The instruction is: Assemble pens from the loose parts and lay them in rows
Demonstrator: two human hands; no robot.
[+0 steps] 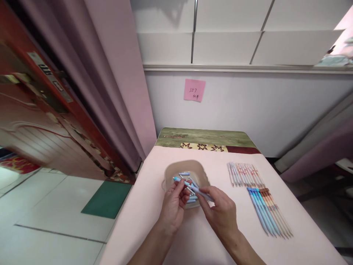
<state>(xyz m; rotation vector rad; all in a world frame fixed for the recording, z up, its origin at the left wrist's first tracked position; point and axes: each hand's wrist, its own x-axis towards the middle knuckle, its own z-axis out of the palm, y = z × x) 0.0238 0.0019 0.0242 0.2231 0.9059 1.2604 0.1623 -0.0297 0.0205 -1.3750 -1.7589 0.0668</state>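
Both hands are over the front of a beige basin (171,171) on the pink-covered table. A light blue pen (195,188) slants between them, its bright blue end up and to the left. My left hand (173,206) pinches it near that upper end. Farther down, the fingers of my right hand (220,208) are closed round the pen's lower part. Below the held pen, several blue and white pen parts (192,198) lie inside the basin, partly hidden by the hands.
On the right of the table lie a row of pale patterned pens (245,175) and, nearer, a row of blue and brown-topped pens (268,211). A pink note (194,90) is stuck on the wall behind. A red-brown door (63,110) stands at the left.
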